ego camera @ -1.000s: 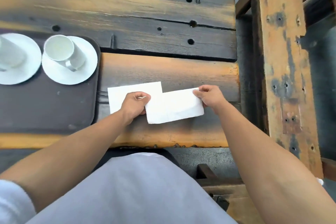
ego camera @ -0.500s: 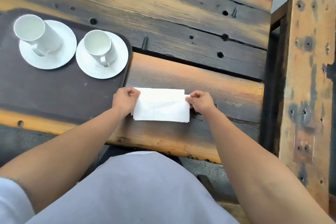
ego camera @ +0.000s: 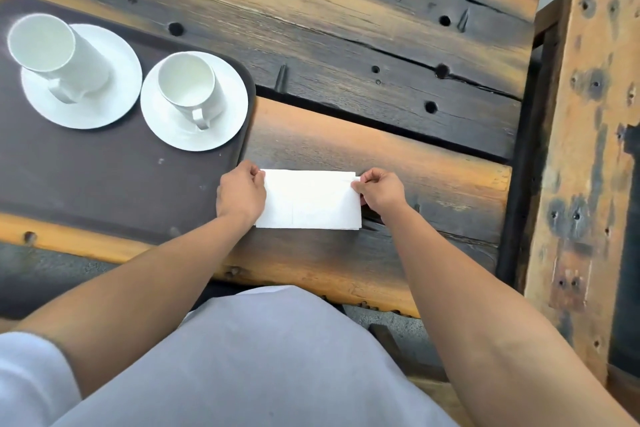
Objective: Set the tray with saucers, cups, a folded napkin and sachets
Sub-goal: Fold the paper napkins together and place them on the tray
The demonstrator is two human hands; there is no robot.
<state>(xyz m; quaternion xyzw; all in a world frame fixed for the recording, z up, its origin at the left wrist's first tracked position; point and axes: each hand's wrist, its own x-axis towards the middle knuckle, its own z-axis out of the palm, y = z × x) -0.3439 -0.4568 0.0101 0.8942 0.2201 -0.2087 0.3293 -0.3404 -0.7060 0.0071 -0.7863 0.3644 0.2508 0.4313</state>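
The napkin point(ego camera: 310, 199) lies folded on the wooden table point(ego camera: 381, 45), just beside the tray point(ego camera: 104, 184). We think it is light, soft and floppy, so we should hold it by both short ends. Our left hand point(ego camera: 241, 196) pinches the left end. Our right hand point(ego camera: 379, 192) pinches the top right corner with its fingertips point(ego camera: 356, 185) pressed together.
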